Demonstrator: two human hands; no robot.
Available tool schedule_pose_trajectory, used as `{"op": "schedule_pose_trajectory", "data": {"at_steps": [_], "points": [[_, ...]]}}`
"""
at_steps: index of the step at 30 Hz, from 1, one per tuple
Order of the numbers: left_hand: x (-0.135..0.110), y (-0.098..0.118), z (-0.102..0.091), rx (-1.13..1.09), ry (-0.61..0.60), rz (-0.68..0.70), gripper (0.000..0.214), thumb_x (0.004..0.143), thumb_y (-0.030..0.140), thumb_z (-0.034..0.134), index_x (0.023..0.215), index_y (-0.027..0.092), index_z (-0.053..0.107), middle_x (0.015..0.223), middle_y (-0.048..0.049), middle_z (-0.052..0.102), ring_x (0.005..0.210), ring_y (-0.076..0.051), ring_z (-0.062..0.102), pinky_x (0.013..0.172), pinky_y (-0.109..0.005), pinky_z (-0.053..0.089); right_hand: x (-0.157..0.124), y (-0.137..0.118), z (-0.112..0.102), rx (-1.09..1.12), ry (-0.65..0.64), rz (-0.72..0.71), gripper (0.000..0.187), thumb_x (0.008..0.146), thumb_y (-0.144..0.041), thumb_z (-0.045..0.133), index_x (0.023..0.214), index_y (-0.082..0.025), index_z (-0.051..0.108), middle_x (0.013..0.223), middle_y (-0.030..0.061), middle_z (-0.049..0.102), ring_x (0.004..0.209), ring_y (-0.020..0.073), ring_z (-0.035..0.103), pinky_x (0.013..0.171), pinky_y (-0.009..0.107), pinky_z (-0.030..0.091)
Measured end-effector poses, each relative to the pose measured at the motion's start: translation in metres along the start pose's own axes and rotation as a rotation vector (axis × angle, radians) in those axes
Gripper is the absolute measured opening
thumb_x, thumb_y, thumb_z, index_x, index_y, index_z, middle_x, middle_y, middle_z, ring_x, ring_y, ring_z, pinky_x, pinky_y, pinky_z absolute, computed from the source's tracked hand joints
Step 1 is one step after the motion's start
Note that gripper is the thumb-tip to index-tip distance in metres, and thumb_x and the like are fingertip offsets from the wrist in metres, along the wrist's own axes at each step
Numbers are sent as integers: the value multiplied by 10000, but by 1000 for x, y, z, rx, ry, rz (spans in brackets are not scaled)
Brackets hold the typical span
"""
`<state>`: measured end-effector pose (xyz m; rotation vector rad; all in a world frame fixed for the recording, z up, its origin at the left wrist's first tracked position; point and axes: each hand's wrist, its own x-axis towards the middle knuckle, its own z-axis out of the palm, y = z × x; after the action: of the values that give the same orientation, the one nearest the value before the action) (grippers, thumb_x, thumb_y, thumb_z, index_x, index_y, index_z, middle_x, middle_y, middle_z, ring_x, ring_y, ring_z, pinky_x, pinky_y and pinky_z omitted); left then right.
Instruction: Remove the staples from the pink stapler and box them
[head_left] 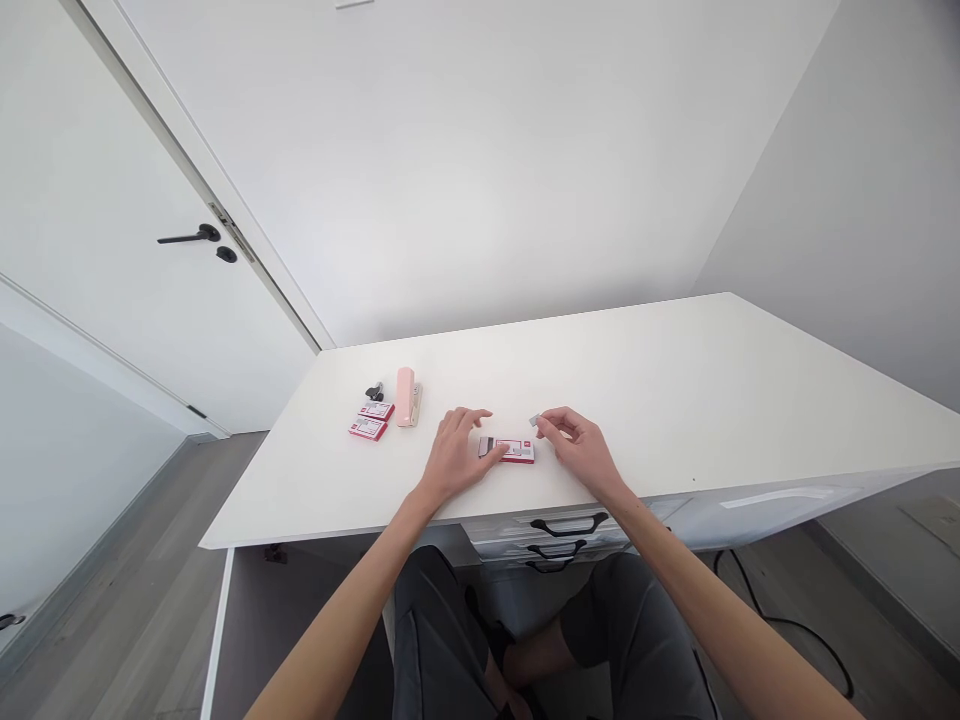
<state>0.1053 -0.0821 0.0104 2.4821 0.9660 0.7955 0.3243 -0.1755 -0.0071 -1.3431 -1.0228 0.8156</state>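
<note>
A small red-and-white staple box (516, 451) lies on the white desktop, its left end showing a grey and dark part. My left hand (456, 455) rests beside it with the thumb laid on the box and the other fingers spread apart above the desk. Just right of the box, my right hand (574, 440) pinches a small grey strip of staples (535, 420) between thumb and fingertips, slightly above the surface. To the left stands a pink stapler (406, 397). Two more staple boxes, one (376, 410) behind the other (367, 429), lie left of the stapler.
A small black object (374, 391), perhaps a clip, sits behind the two boxes. The desktop (637, 370) stretches to the right, against a white wall. Below its front edge are drawers with black handles (570, 525). A white door (135, 190) is at left.
</note>
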Motion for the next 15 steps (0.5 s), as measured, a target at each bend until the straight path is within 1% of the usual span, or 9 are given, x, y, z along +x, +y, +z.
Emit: {"op": "schedule_pose_trajectory", "data": {"at_steps": [1,3,5,7,11,13,15], "points": [[-1,0,1,30,27,-36,415,922,458,714,1255,239,597,1025,-51,705,1016,-264,665,966,-446,486,0,1,0,-5,-4,-6,441,878,-671,718,947,-235,727,993,86,777,910,245,703,660,322,529],[-2,0,2,52,23,-107,393,926,430,682,1247,230,576,804,20,641,807,-223,645,895,-423,482,0,2,0,-16,-15,-15,416,886,-650,718,949,-240,734,1015,78,775,936,243,696,738,341,536],[-4,1,3,32,-30,-128,388,927,384,650,1267,230,545,700,69,584,700,-195,613,886,-410,472,0,4,0,-31,-32,-18,390,898,-627,715,955,-242,742,1036,69,772,901,229,687,783,357,530],[-4,2,3,-3,-82,-106,374,939,355,611,1283,235,526,691,76,587,677,-183,603,908,-405,468,0,5,0,-56,-48,-27,363,913,-602,704,958,-244,749,1045,61,773,861,217,677,808,369,524],[-4,4,1,-101,-166,-70,341,995,368,527,1310,240,501,772,46,674,725,-182,608,932,-395,468,-1,3,1,-137,-87,-101,308,948,-552,674,957,-255,755,1052,54,779,867,219,671,823,380,517],[-3,3,0,-144,-196,-73,341,1015,373,492,1331,242,488,794,39,693,752,-185,611,926,-388,470,-2,2,1,-180,-136,-171,282,969,-528,656,956,-265,757,1055,54,774,924,233,682,847,389,521],[-3,2,0,-173,-217,-75,350,1024,372,474,1349,243,483,795,38,693,769,-188,614,917,-380,474,-2,1,2,-213,-191,-247,250,982,-502,652,959,-280,763,1077,59,761,1028,251,688,919,407,526]]}}
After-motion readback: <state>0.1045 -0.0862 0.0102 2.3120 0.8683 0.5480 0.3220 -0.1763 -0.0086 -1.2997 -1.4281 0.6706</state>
